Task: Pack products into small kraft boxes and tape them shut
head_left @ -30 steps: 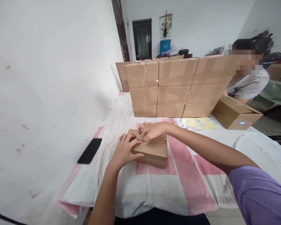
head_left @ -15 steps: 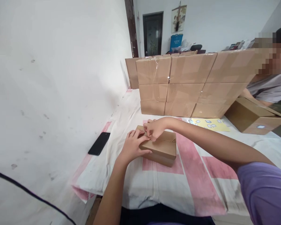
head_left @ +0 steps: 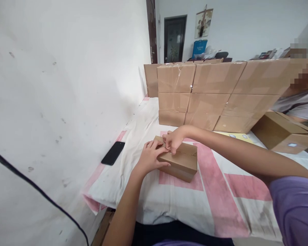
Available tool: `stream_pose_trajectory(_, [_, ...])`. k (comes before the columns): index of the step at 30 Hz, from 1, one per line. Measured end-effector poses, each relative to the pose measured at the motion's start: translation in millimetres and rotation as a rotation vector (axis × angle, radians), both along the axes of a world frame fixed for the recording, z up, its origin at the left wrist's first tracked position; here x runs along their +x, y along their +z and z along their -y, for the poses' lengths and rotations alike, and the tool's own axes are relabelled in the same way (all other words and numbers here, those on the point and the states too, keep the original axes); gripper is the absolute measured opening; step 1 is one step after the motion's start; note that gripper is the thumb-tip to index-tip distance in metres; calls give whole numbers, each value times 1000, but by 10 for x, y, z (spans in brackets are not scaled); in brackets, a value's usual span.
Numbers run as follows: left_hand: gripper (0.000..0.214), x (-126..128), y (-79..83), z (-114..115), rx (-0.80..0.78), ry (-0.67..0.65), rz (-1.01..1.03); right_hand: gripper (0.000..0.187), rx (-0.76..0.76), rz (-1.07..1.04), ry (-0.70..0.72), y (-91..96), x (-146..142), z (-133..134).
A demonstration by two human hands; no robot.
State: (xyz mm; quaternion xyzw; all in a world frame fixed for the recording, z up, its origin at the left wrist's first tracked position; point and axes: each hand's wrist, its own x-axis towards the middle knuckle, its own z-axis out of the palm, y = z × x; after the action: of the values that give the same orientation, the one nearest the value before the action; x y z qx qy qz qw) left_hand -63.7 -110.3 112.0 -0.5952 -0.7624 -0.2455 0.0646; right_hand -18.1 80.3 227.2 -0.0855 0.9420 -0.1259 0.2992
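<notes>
A small brown cardboard box lies on the cloth-covered table in front of me, its top flaps meeting along a seam. My left hand holds the box's left end, fingers across the top and thumb along the front upper edge. Over the top near that same end, my right hand is closed, with fingertips pinched close to the left fingers. Whatever is between the right fingertips is too small and covered to make out.
A black phone lies left of the box, near the wall. Behind stand stacked taped cartons. At the right are an open carton, a yellow sheet and another person. The table cloth is white and pink.
The view has turned slightly left, so everything appears shifted right. Both hands keep nearly the same place on the box, and the right fingers have shifted a little.
</notes>
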Motion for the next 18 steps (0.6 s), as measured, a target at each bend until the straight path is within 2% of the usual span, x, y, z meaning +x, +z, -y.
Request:
stream_pose_trajectory(2, [54, -5, -3, -6, 1, -1, 1, 14, 24, 1, 20, 3, -11, 21])
stream_pose_trajectory(7, [55, -14, -13, -17, 6, 4, -2, 13, 14, -36, -30, -33, -3, 24])
stream_pose_trajectory(13, [55, -22, -29, -17, 9, -1, -15, 15, 34, -73, 21, -89, 39, 1])
stream_pose_trajectory(18, [53, -25, -27, -16, 12, -7, -18, 10, 61, -149, -11, -176, 21, 12])
